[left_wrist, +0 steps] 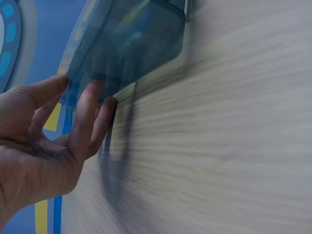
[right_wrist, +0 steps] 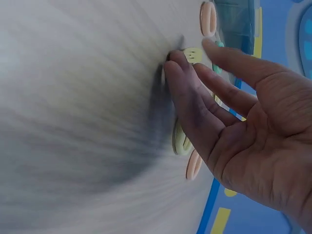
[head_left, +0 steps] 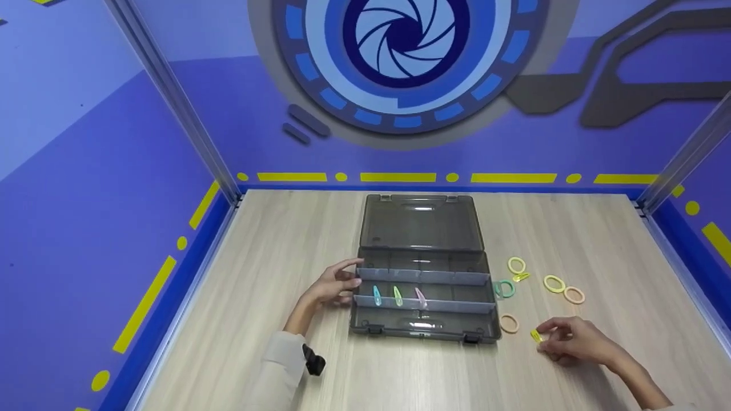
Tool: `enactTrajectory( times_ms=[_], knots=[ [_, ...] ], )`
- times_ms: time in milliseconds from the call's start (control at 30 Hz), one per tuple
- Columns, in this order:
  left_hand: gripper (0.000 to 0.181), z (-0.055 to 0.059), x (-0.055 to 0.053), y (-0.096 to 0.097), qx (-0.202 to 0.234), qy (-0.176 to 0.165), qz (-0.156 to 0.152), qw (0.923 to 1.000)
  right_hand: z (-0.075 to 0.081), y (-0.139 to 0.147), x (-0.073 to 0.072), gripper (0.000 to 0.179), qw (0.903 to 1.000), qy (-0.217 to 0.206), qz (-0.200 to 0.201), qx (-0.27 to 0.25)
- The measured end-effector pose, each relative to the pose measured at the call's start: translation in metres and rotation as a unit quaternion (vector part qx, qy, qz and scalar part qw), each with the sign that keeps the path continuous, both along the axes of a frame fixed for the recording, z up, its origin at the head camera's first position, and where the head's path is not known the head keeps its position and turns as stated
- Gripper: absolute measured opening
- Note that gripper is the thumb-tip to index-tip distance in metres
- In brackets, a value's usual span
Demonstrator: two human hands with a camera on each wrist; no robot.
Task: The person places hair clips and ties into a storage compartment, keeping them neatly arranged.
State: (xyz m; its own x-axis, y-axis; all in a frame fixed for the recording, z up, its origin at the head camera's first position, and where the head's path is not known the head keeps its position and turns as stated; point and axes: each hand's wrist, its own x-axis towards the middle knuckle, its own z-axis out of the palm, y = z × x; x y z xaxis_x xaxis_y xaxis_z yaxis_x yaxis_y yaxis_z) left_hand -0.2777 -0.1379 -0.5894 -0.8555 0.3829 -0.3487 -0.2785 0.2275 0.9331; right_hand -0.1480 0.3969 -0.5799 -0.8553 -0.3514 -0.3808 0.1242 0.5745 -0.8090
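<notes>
Right hand pinches a yellow clip between thumb and fingertips, near the front right corner of the open box. Left hand, fingers loose, rests against the box's left side, probably steadying it; three clips sit spaced along the front divider, perhaps for separation, rings scattered rightward.

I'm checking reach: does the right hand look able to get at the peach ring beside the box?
Probably yes: only bare tabletop shows between the right hand and the peach ring, though the hand pinches a yellow clip.
</notes>
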Motion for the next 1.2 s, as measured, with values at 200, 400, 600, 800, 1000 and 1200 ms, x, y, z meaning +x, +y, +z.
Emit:
enactTrajectory(
  times_ms=[200, 400, 600, 800, 1000, 1200],
  knots=[
    [0.058, -0.001, 0.0, 0.001, 0.007, 0.002, -0.003, 1.0, -0.007, 0.0, -0.001, 0.031, 0.984, 0.171, 0.044, 0.026],
    [0.057, -0.002, -0.002, 0.002, 0.01, 0.004, 0.002, 0.9999, -0.019, -0.003, -0.001, 0.029, 0.957, 0.277, 0.085, 0.015],
    [0.059, -0.002, -0.002, 0.003, 0.013, 0.001, -0.001, 0.9999, -0.018, -0.006, 0.0, 0.019, 0.9604, 0.261, 0.068, 0.069],
    [0.059, -0.003, -0.002, 0.001, 0.01, 0.005, -0.005, 0.9999, -0.016, -0.014, 0.003, 0.011, 0.9613, 0.237, 0.039, 0.135],
    [0.059, -0.003, -0.002, 0.002, 0.007, 0.005, -0.004, 1.0, -0.017, -0.02, 0.004, 0.009, 0.9417, 0.273, 0.03, 0.194],
    [0.059, -0.001, -0.001, -0.001, 0.005, 0.01, -0.009, 0.9999, -0.018, -0.028, 0.003, 0.012, 0.9134, 0.329, 0.042, 0.237]
  ],
)
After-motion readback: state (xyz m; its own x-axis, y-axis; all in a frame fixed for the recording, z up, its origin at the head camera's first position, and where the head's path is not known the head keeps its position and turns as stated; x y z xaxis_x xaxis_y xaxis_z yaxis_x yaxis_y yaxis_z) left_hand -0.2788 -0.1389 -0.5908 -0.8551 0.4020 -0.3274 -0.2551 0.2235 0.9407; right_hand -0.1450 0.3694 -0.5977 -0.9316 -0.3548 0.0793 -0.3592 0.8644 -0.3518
